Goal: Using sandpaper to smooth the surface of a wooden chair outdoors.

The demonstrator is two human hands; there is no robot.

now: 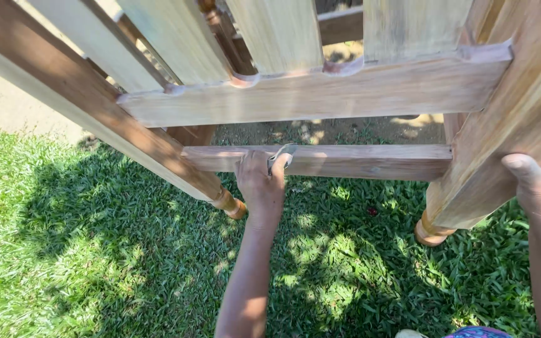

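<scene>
Pressing a folded bit of grey sandpaper (pixel 280 156) against the lower wooden rail (pixel 358 161), the left hand (pixel 262 188) sits near frame centre, arm coming up from 6 o'clock. Grip is clenched: fingers curled over the top edge of the rail w/ the paper pinched between thumb and fingers, one corner of it sticking up toward 1 o'clock. Rail runs horizontally, from the slanted left leg (pixel 95 106) across to the right leg (pixel 489 163).

Right hand (pixel 536 181) is at 3 o'clock, thumb up, wrapped around the right leg's outer face; grip closed on that leg, though the fingers are hidden behind the wood so I can't tell how tight.

Above the lower rail, approx 12 o'clock, a wider upper rail (pixel 320 94) carries several pale vertical slats (pixel 283 31) rising out of frame. Both legs end in turned, rounded feet (pixel 430 235) resting on grass (pixel 95 250); left foot is just at 9 o'clock of the left wrist. Grass is patchy w/ sun and the furniture's shadow. Bare dirt (pixel 345 131) shows thru the gap between the two rails. At 10 o'clock, a strip of pale ground (pixel 1 100) borders the lawn. Small bit of patterned cloth (pixel 477 332) at the bottom edge, 5 o'clock. No containers in view.
</scene>
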